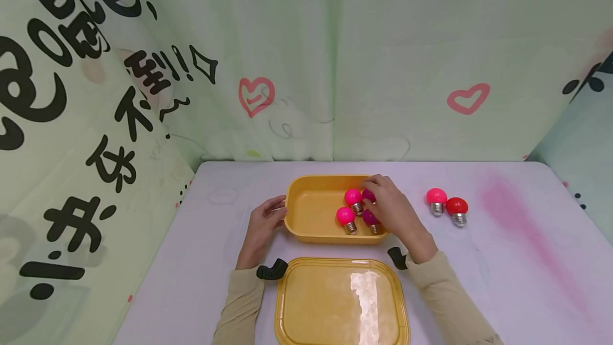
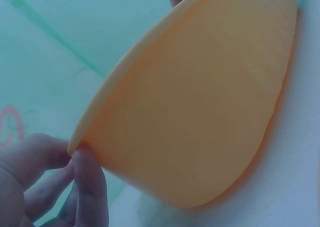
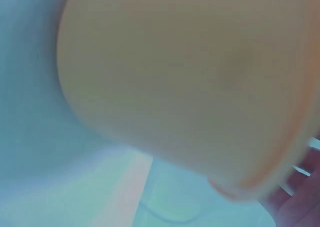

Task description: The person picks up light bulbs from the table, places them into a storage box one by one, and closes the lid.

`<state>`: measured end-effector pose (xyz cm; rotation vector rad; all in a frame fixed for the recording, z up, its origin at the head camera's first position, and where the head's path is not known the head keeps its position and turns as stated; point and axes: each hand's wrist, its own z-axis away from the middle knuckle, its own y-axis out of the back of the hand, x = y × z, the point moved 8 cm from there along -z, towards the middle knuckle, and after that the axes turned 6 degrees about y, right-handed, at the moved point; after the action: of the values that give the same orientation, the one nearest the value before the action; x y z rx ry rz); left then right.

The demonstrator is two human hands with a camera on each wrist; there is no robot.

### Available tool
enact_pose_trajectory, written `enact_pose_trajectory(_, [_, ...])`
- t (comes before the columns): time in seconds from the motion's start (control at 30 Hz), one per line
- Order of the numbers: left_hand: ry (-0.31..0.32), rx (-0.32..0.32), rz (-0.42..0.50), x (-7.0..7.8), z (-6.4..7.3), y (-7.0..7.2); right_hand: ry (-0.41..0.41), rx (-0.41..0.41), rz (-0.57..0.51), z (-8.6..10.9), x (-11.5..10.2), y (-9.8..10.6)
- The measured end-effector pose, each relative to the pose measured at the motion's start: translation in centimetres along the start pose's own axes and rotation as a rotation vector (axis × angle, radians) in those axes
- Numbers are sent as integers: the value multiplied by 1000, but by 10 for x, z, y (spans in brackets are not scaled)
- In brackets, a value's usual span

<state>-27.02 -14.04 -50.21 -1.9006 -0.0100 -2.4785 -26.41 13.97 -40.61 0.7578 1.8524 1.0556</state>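
Observation:
My left hand (image 1: 265, 228) pinches the left end of a yellow plastic box (image 1: 306, 239); in the left wrist view thumb and finger meet on its rim (image 2: 112, 82). Over the box's right end, my right hand (image 1: 395, 212) reaches inside, thumb and finger around a purple light bulb (image 1: 368, 195). Another purple bulb (image 1: 370, 217) lies just below these fingers. Two pink bulbs, an upper one (image 1: 353, 196) and a lower one (image 1: 346, 215), rest beside them. In the right wrist view, the box wall (image 3: 175, 87) hides most of the right hand (image 3: 300, 197).
A yellow tray-like lid (image 1: 325, 302) lies in front of the box, between my forearms. To the right on the pale table (image 1: 479, 292) are a pink bulb (image 1: 436, 196) and a red bulb (image 1: 457, 206). A printed curtain (image 1: 383, 68) stands behind the table.

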Motion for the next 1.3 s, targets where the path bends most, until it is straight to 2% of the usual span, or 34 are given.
enact_pose_trajectory(0.27, [1, -1, -10, -2, 0, 1, -107, -21, 1, 7, 17, 12])
enact_pose_trajectory(0.37, [-10, -21, -2, 1, 4, 1, -100, 3, 0, 11, 23, 17])
enact_pose_trajectory(0.53, [-34, -17, 10, 2, 8, 4, -66, 34, 9, 16, 31, 21])
enact_pose_trajectory(0.87, [-32, -25, 6, 2, 4, -1, -121, 7, 54, 30, 55, 27])
enact_pose_trajectory(1.17, [-36, -34, 28, 2, 5, -2, -154, 53, 66, 39, 69, 33])
enact_pose_trajectory(1.3, [-36, -37, 34, 2, 5, -2, -198, 46, 86, 44, 77, 33])
